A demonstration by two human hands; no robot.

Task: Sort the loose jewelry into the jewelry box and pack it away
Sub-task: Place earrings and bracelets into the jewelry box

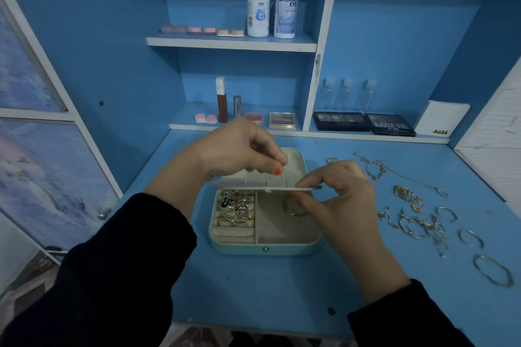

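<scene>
A mint green jewelry box [265, 248] lies open on the blue desk. Its left compartment holds several rings [236, 208]; a hoop [293, 207] lies in the right compartment. A cream earring panel [262, 185] is held level above the box. My right hand [335, 205] pinches the panel's right end. My left hand [239, 149] hovers over the panel with thumb and forefinger pinched together on something too small to make out. Loose gold and silver jewelry [417, 214] is scattered on the desk to the right of the box.
Bangles [493, 270] lie near the desk's right front. Eyeshadow palettes [363, 122] and a white box [441, 118] stand on the back ledge. Shelves behind hold bottles [287, 0], contact lens cases and cosmetics. A cabinet door flanks the desk at left.
</scene>
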